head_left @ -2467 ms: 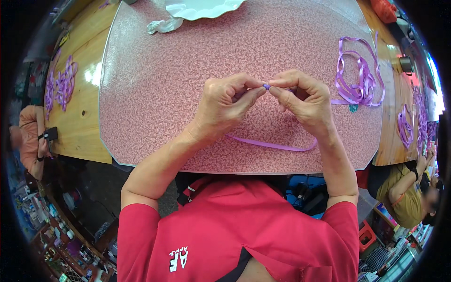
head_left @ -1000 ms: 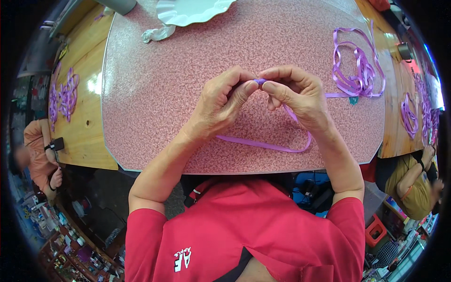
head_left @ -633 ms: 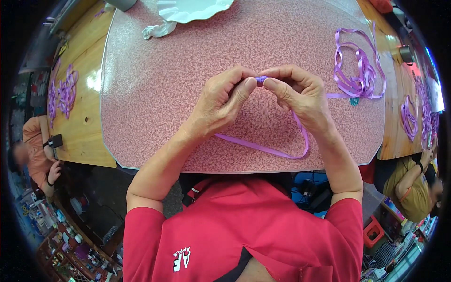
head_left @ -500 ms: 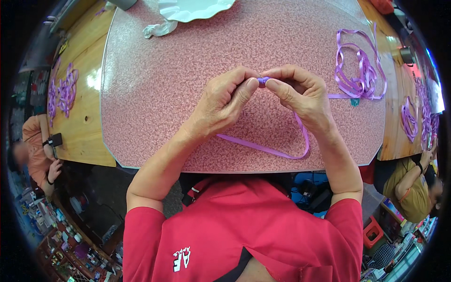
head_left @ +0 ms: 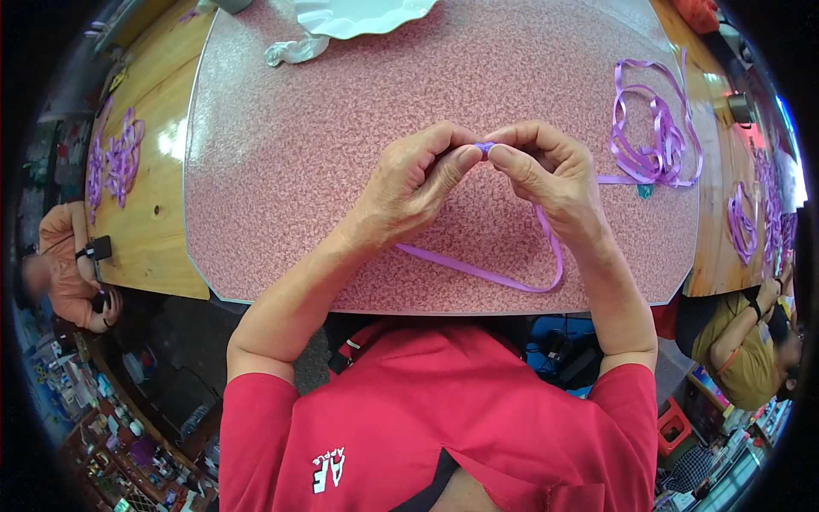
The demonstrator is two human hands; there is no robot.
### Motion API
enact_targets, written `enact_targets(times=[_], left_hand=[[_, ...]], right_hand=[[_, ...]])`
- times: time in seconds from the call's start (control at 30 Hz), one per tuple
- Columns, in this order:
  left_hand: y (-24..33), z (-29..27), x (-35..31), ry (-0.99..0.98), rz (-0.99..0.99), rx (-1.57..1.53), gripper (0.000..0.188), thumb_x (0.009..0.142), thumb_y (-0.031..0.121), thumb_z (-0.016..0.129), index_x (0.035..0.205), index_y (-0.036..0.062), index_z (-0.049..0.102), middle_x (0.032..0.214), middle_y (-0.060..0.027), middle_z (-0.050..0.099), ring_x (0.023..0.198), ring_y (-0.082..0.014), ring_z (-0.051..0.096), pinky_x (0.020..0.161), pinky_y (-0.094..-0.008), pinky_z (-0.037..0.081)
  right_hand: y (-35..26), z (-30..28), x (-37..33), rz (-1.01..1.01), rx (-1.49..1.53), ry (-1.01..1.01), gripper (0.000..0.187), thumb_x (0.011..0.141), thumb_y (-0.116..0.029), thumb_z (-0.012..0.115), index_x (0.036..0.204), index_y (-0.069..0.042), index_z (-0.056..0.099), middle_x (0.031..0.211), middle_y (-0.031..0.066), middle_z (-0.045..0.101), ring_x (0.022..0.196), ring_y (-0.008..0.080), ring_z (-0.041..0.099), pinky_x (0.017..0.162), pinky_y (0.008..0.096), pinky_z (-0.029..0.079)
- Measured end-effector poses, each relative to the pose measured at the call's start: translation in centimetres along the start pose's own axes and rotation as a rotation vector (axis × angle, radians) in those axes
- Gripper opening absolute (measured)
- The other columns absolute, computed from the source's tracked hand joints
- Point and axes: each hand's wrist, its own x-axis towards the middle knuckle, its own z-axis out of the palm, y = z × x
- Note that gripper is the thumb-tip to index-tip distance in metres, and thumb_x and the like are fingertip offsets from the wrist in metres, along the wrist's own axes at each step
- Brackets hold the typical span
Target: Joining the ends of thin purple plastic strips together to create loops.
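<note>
Since the earlier frames, the loop of purple ribbon [head_left: 512, 277] below my wrists has swung round from a low arc near the tabletop edge to a taller hook hanging under the right wrist, while both hands have stayed together over the middle. My left hand [head_left: 414, 183] and right hand [head_left: 546, 175] are pinched fingertip to fingertip on a small fold of the ribbon, thumbs and forefingers closed tight on it. I judge the ribbon light, thin and limp, a bit slick, so it will slip unless held flat between the pads right at the fold; the trailing length will drag wherever the hands go. It runs right to a loose ribbon pile [head_left: 653, 141] on the pink tabletop [head_left: 281, 154]. Further off sits a white plate [head_left: 358, 15], with more ribbon bundles [head_left: 115, 162] on the wooden bench at left.
</note>
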Motion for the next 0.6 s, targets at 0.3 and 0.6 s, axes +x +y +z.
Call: enact_targets(times=[0.3,0.6], left_hand=[[-0.2,0.7,0.2,0.12,0.056,-0.058,0.012,0.095,0.01,0.062,0.103,0.0014,0.063,0.076,-0.0084,0.06,0.067,-0.0141,0.057,0.059,-0.0289,0.045],[0.3,0.4,-0.1,0.118,0.018,-0.04,0.013,0.097,0.012,0.061,0.103,0.0007,0.063,0.074,-0.0045,0.058,0.065,-0.0087,0.052,0.057,-0.0263,0.043]], right_hand=[[0.2,-0.1,-0.2,0.004,0.145,0.071,0.019,0.092,-0.011,0.068,0.108,-0.001,0.066,0.082,-0.0021,0.06,0.059,-0.0003,0.042,0.05,0.0162,0.03],[0.8,0.8,-0.4,-0.392,-0.207,0.091,0.014,0.089,0.004,0.066,0.103,0.001,0.066,0.093,0.0043,0.061,0.083,0.0075,0.057,0.071,0.0196,0.045]])
